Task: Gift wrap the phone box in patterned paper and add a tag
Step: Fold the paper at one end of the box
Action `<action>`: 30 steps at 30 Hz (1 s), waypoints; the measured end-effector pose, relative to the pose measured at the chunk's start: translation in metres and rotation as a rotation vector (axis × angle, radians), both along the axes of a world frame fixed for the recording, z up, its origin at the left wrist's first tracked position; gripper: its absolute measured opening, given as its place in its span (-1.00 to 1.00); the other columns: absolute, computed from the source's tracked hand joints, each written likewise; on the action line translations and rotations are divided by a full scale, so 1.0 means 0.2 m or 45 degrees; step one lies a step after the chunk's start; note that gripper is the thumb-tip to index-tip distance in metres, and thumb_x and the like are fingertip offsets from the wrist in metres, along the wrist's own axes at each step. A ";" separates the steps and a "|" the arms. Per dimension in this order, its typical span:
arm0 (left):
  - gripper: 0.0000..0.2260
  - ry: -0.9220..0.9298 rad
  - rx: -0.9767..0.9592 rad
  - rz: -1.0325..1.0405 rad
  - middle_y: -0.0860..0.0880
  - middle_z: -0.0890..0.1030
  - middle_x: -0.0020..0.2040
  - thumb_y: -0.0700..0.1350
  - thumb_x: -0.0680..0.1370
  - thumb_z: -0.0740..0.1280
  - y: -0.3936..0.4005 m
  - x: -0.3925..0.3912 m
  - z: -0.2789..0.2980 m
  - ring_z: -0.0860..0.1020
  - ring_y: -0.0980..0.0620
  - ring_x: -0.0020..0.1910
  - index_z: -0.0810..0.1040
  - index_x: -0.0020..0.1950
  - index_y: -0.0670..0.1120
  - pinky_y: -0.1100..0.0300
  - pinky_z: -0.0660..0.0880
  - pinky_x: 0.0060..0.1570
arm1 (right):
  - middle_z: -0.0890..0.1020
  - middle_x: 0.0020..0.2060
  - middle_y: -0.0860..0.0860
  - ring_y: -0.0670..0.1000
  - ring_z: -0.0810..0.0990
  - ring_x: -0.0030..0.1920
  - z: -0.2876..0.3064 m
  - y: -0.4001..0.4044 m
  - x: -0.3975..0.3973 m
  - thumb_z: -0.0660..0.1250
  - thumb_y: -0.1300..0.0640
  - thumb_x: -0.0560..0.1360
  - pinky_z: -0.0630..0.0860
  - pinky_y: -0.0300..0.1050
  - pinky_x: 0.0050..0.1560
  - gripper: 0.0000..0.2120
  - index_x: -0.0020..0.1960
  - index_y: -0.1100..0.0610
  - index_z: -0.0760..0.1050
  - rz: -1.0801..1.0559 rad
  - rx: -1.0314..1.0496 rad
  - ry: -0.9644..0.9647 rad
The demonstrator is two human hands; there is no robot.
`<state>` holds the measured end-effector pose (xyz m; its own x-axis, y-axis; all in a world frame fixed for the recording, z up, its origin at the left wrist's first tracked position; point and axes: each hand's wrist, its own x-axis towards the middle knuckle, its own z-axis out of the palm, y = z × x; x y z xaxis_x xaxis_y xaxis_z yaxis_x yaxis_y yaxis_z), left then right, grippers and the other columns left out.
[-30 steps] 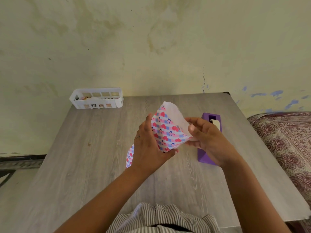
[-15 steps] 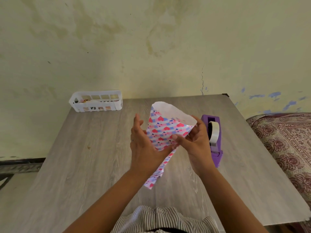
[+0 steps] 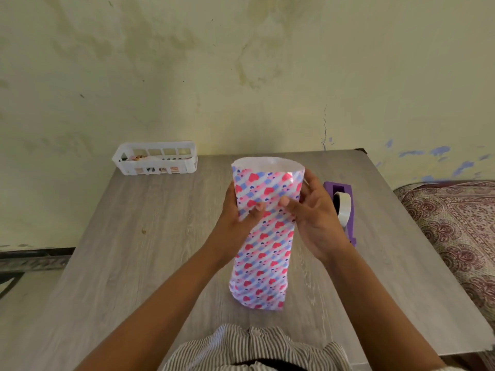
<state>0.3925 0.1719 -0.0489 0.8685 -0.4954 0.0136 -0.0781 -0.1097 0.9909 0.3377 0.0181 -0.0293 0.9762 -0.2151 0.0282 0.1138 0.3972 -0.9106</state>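
Parcel: the phone box, wrapped in patterned paper [image 3: 263, 236], is held up over the table [image 3: 128, 250], long axis running away from the person, far end of the paper open like a sleeve.
Left hand [image 3: 235, 212]: grips the left side, thumb pressed on the top face.
Right hand [image 3: 310, 212]: grips the right side, thumb on top, fingers curled round the edge.
Handling: probably light and stiff where the box sits; the empty paper ends look thin, glossy and easily crushed.
Where to hold: over the box's long edges, not the hollow ends.
Tape: the dispenser [image 3: 341, 210] stands just right of the right hand.
Basket [image 3: 155, 162]: at the far left corner.
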 end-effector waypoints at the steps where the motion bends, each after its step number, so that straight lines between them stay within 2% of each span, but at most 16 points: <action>1: -0.46 0.013 -0.043 0.039 0.12 0.47 0.26 0.24 0.48 0.22 -0.01 -0.01 0.00 0.52 0.17 0.19 0.19 0.41 0.11 0.19 0.52 0.14 | 0.63 0.14 0.06 0.07 0.62 0.12 0.00 -0.01 0.02 0.47 0.23 0.22 0.59 -0.07 0.03 -0.21 0.40 0.18 0.25 -0.006 -0.010 0.008; 3: -0.48 0.037 -0.084 0.179 0.11 0.52 0.22 0.28 0.49 0.17 -0.03 -0.02 -0.01 0.56 0.13 0.15 0.26 0.38 0.08 0.12 0.52 0.16 | 0.65 0.11 0.05 0.07 0.63 0.10 -0.02 -0.01 0.05 0.48 0.19 0.22 0.59 -0.09 0.01 -0.19 0.40 0.20 0.24 -0.051 -0.019 0.062; 5: -0.42 0.052 -0.083 0.300 0.09 0.53 0.21 0.34 0.45 0.15 -0.05 -0.03 -0.03 0.57 0.10 0.12 0.28 0.37 0.06 0.09 0.53 0.15 | 0.63 0.13 0.06 0.09 0.62 0.13 -0.04 0.00 0.05 0.47 0.10 0.30 0.59 -0.08 0.04 -0.27 0.39 0.19 0.27 -0.079 -0.080 0.104; 7: -0.46 0.031 -0.061 0.375 0.10 0.54 0.19 0.32 0.46 0.14 -0.06 -0.03 -0.03 0.58 0.10 0.09 0.30 0.34 0.07 0.19 0.54 0.09 | 0.63 0.13 0.05 0.10 0.63 0.12 -0.08 0.03 0.04 0.40 -0.01 0.39 0.58 -0.02 0.10 -0.42 0.34 0.14 0.34 -0.027 -0.199 0.146; 9: -0.52 0.023 -0.053 0.403 0.12 0.54 0.14 0.28 0.45 0.13 -0.07 -0.03 -0.02 0.59 0.13 0.03 0.32 0.29 0.09 0.33 0.52 -0.04 | 0.68 0.01 -0.06 0.04 0.66 0.03 -0.11 0.08 0.02 0.34 -0.06 0.38 0.60 -0.02 0.08 -0.57 0.20 0.05 0.41 0.054 -0.290 0.206; 11: -0.44 0.006 -0.051 0.416 0.13 0.54 0.12 0.36 0.41 0.12 -0.06 -0.03 -0.02 0.59 0.13 0.01 0.32 0.29 0.09 0.37 0.51 -0.11 | 0.68 -0.09 -0.17 -0.03 0.67 -0.01 -0.14 0.11 0.01 0.34 -0.07 0.36 0.60 -0.07 0.07 -0.64 0.12 -0.03 0.41 0.094 -0.369 0.224; 13: -0.39 0.021 -0.060 0.398 0.12 0.55 0.13 0.39 0.39 0.10 -0.05 -0.03 -0.02 0.60 0.11 0.02 0.33 0.31 0.07 0.33 0.54 -0.08 | 0.68 -0.08 -0.20 -0.05 0.67 -0.01 -0.15 0.12 0.01 0.39 -0.08 0.40 0.60 -0.09 0.06 -0.67 0.10 -0.06 0.41 0.072 -0.437 0.206; 16: -0.51 0.088 -0.125 0.352 0.11 0.59 0.08 0.28 0.42 0.08 -0.04 -0.05 0.01 0.62 0.10 -0.03 0.39 0.24 0.08 0.19 0.56 0.00 | 0.68 -0.09 -0.20 -0.05 0.67 -0.02 -0.14 0.15 0.02 0.39 -0.09 0.42 0.61 -0.11 0.03 -0.68 0.11 -0.06 0.41 0.007 -0.453 0.176; 18: -0.55 0.125 -0.165 0.323 0.15 0.59 0.06 0.31 0.42 0.07 -0.04 -0.07 0.03 0.63 0.11 -0.04 0.41 0.18 0.11 0.15 0.57 0.02 | 0.68 -0.09 -0.19 -0.04 0.68 -0.03 -0.11 0.15 0.03 0.39 -0.18 0.39 0.61 -0.07 0.05 -0.62 0.12 -0.05 0.41 0.002 -0.439 0.144; 19: -0.51 0.137 -0.181 0.288 0.15 0.59 0.08 0.36 0.41 0.08 -0.04 -0.08 0.03 0.63 0.11 -0.02 0.39 0.21 0.12 0.14 0.57 0.04 | 0.68 -0.07 -0.16 -0.03 0.68 -0.03 -0.10 0.15 0.03 0.40 -0.27 0.32 0.61 -0.06 0.04 -0.50 0.14 -0.04 0.41 -0.008 -0.415 0.129; 21: -0.28 0.163 -0.218 0.216 0.11 0.57 0.17 0.47 0.31 0.09 -0.05 -0.07 0.04 0.61 0.09 0.06 0.33 0.34 0.10 0.06 0.56 0.09 | 0.69 -0.04 -0.10 0.01 0.68 -0.02 -0.09 0.12 0.03 0.42 -0.45 0.12 0.62 -0.07 0.01 -0.18 0.20 0.03 0.41 -0.018 -0.368 0.129; 22: -0.17 0.187 -0.225 0.208 0.07 0.57 0.20 0.53 0.25 0.09 -0.04 -0.06 0.04 0.61 0.06 0.09 0.32 0.38 0.07 0.00 0.55 0.12 | 0.68 -0.02 -0.10 0.00 0.68 -0.01 -0.08 0.11 0.03 0.43 -0.48 0.06 0.63 -0.11 -0.04 -0.08 0.24 0.05 0.38 0.009 -0.366 0.131; 24: -0.01 0.234 -0.199 0.180 0.01 0.56 0.23 0.62 0.15 0.12 -0.03 -0.04 0.05 0.59 -0.02 0.12 0.32 0.40 0.03 -0.10 0.51 0.16 | 0.68 -0.04 -0.15 -0.05 0.67 -0.01 -0.08 0.09 0.02 0.44 -0.48 0.02 0.59 -0.23 -0.12 -0.04 0.26 0.02 0.36 0.076 -0.386 0.133; 26: 0.03 0.254 -0.165 0.095 -0.03 0.54 0.25 0.62 0.13 0.15 -0.04 -0.03 0.05 0.59 -0.05 0.13 0.29 0.42 0.00 -0.09 0.52 0.14 | 0.68 -0.05 -0.13 -0.02 0.67 0.00 -0.09 0.08 0.01 0.46 -0.47 0.00 0.59 -0.22 -0.13 -0.08 0.21 0.00 0.38 0.102 -0.342 0.153; 28: -0.05 0.314 -0.175 0.021 -0.06 0.55 0.23 0.59 0.18 0.14 -0.05 -0.03 0.07 0.61 -0.02 0.09 0.31 0.38 0.00 0.04 0.57 0.04 | 0.68 -0.05 -0.10 0.01 0.67 0.00 -0.10 0.07 0.01 0.48 -0.43 0.03 0.61 -0.15 -0.09 -0.15 0.18 -0.02 0.39 0.089 -0.310 0.176; 30: -0.36 0.376 -0.187 0.021 -0.04 0.59 0.15 0.43 0.40 -0.04 -0.05 -0.04 0.08 0.65 0.08 -0.04 0.39 0.25 0.04 0.21 0.59 -0.11 | 0.68 -0.06 -0.12 -0.01 0.67 -0.01 -0.10 0.07 0.01 0.47 -0.29 0.20 0.62 -0.05 0.01 -0.37 0.16 -0.05 0.38 0.053 -0.339 0.159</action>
